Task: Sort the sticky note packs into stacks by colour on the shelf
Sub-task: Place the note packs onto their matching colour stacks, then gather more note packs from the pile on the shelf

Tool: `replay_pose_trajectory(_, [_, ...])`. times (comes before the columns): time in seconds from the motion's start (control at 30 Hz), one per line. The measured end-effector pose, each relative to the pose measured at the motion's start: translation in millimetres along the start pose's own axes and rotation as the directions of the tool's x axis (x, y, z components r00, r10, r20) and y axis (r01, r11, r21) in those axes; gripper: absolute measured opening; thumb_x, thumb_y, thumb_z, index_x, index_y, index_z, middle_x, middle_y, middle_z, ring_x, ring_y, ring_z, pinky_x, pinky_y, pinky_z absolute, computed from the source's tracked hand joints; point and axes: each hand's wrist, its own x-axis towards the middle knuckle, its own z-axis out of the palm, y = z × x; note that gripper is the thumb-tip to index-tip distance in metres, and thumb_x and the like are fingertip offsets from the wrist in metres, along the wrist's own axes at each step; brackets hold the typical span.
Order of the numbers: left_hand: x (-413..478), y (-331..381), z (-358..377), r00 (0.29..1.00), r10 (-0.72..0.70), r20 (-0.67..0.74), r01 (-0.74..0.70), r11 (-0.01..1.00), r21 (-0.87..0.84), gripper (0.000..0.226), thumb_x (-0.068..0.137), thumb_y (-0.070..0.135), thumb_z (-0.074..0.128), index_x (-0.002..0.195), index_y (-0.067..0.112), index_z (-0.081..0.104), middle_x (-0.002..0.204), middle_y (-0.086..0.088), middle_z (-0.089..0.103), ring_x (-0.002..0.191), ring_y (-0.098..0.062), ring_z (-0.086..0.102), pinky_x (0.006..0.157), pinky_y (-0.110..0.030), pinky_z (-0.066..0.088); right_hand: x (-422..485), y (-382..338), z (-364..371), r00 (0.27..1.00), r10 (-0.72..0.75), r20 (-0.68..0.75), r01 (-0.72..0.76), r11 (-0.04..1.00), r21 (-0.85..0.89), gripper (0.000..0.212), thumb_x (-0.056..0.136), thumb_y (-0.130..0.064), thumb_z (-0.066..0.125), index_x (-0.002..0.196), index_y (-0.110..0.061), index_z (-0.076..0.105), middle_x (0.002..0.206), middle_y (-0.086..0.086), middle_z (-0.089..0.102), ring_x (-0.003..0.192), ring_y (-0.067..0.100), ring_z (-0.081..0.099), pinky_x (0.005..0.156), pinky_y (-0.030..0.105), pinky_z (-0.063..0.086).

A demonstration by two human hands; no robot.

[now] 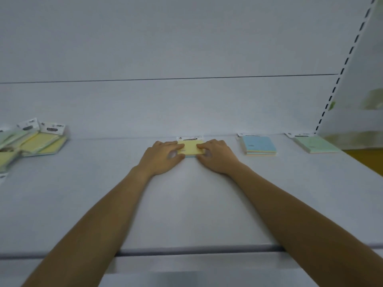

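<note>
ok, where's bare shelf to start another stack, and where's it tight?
Biggest bare patch: between the unsorted pile and the left hand. Smaller gap between the blue stack and the green pack. The shelf front is bare apart from both forearms. Tight: right hand to blue stack, and the far-left pile.

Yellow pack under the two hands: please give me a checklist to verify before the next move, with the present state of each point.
1. Yellow pack lies flat on the shelf: ok.
2. Left hand rests on its left edge, right hand on its right edge: ok.
3. Only yellow lies beneath it: cannot tell; a pale bluish edge shows at its front.
4. Blue stack and green pack lie apart from it, to the right: ok.
5. All packs sorted: not ok; a mixed pile lies at the far left.
</note>
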Motion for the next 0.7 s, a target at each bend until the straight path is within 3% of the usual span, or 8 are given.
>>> replay_pose_trajectory(0.17, [-1.7,-1.4,-1.3,1.000,-0.004,-0.015,0.003,0.999,-0.052,0.077,0.068,0.066,0.026,0.134,0.034,0.045,0.148,0.008,0.040,0.133,-0.024,0.036,0.110,-0.039,0.033,-0.4,0.5,-0.7,0.999,0.008,-0.035,-0.006,0.998,0.062,0.048,0.089,-0.039,0.050,0.134,-0.023,0.045,0.141,0.006,0.043,0.132,0.026,0.033,0.112,0.037,0.027])
replay_pose_trajectory(0.4, [-15.4,2.7,-20.7,0.996,-0.049,-0.079,0.043,0.996,-0.076,0.055,0.086,0.050,0.048,0.136,0.029,0.043,0.147,0.008,0.043,0.135,-0.019,0.037,0.110,-0.036,0.033,1.3,-8.9,-10.8,0.971,-0.134,-0.200,0.144,0.989,0.036,0.046,0.088,-0.034,0.053,0.132,-0.021,0.048,0.138,0.006,0.044,0.128,0.028,0.039,0.109,0.037,0.030])
replay_pose_trajectory(0.47, [-55.5,-52.3,-50.5,0.977,-0.140,-0.163,0.142,0.990,0.002,0.048,0.092,0.043,0.043,0.138,0.029,0.040,0.148,0.006,0.040,0.137,-0.019,0.034,0.110,-0.036,0.031,4.8,-78.9,6.2,0.943,-0.312,-0.118,0.313,0.950,-0.008,0.046,0.089,-0.033,0.052,0.133,-0.021,0.048,0.138,0.007,0.045,0.128,0.028,0.039,0.109,0.036,0.029])
replay_pose_trajectory(0.57, [-66.7,-94.6,-78.9,0.968,-0.130,-0.214,0.152,0.984,0.093,0.044,0.096,0.039,0.037,0.138,0.026,0.041,0.148,0.002,0.042,0.136,-0.021,0.035,0.110,-0.037,0.032,9.7,-124.7,12.7,0.916,-0.394,-0.074,0.394,0.919,-0.010,0.045,0.091,-0.034,0.049,0.134,-0.023,0.046,0.137,0.006,0.048,0.128,0.027,0.039,0.108,0.036,0.030])
replay_pose_trajectory(0.7, [-69.6,-112.2,-102.9,0.949,-0.172,-0.264,0.202,0.975,0.092,0.042,0.096,0.034,0.038,0.136,0.021,0.044,0.144,-0.003,0.046,0.134,-0.024,0.037,0.108,-0.038,0.033,16.0,-150.6,8.8,0.907,-0.415,-0.069,0.420,0.904,0.078,0.042,0.092,-0.034,0.048,0.133,-0.021,0.047,0.129,0.008,0.056,0.121,0.024,0.048,0.102,0.030,0.034])
